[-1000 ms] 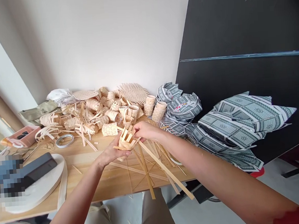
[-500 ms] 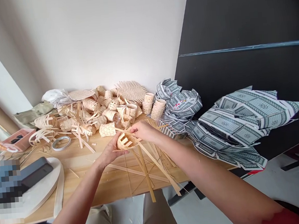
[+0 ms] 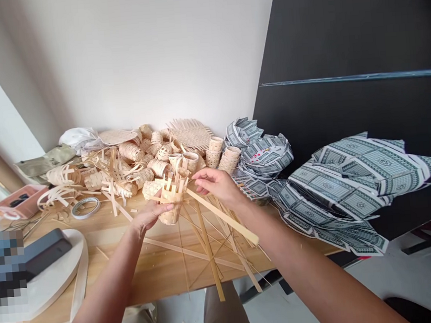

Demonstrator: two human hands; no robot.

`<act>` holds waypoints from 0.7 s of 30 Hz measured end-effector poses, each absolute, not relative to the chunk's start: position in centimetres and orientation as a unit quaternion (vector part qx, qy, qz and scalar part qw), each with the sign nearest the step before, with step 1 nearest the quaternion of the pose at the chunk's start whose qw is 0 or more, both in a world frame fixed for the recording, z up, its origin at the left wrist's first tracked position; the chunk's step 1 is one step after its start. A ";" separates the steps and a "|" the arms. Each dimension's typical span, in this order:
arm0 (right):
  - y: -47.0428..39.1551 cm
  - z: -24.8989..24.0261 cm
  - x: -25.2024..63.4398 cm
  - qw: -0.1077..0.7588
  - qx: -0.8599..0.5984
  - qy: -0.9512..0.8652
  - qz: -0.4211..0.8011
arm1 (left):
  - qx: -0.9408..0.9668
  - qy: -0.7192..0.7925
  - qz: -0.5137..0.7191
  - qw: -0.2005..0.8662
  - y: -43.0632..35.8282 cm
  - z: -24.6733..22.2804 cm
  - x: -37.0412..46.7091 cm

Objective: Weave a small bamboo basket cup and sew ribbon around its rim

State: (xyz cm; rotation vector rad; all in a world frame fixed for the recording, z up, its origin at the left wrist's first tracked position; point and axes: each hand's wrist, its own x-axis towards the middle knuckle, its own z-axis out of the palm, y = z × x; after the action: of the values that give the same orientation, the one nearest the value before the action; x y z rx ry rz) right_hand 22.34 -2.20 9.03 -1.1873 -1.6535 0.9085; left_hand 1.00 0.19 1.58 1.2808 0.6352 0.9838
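My left hand (image 3: pixel 150 214) is closed around a small woven basket (image 3: pixel 171 200) of pale wood strips, thumb across its front. The basket stands upright, slightly tilted, with loose strip ends sticking up from its rim. A long flat strip (image 3: pixel 223 215) runs from the basket's right side down to the right, passing below my right hand (image 3: pixel 213 184). The fingers of my right hand are curled together beside the rim; whatever is between their tips is too small to make out. Several loose strips (image 3: pixel 209 251) lie crossed on the wooden table (image 3: pixel 157 273) beneath both hands.
Finished woven cups (image 3: pixel 159 167) and a woven mat (image 3: pixel 189 132) are heaped along the wall. Folded playing-card constructions (image 3: pixel 333 187) fill the right side. A tape roll (image 3: pixel 85 208), a pink tray (image 3: pixel 22 202) and a dark case (image 3: pixel 49 251) lie on the left.
The basket has turned from mouth toward me to upright and moved slightly left. My right hand has drawn back right from its rim, and the long strip now stands out above the others.
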 end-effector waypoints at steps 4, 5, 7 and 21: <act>-2.9 8.1 22.0 0.474 -0.340 -0.769 0.261 | 0.471 0.246 0.429 0.731 0.7 -0.5 0.9; -3.0 8.0 21.9 0.473 -0.308 -0.793 0.230 | 0.456 0.237 0.435 0.740 0.7 -0.9 0.9; -2.9 8.1 21.6 0.469 -0.267 -0.819 0.197 | 0.435 0.223 0.443 0.751 0.7 -1.5 1.0; -1.8 5.0 17.8 0.568 -0.434 -0.674 0.186 | 0.328 0.246 0.554 0.724 -0.6 -1.3 3.4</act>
State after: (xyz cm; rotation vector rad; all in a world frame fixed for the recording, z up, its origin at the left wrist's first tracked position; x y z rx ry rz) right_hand 17.80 -1.75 4.98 -1.0189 -1.5830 0.4365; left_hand 3.36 -0.57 -1.35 0.7250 0.5438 1.2234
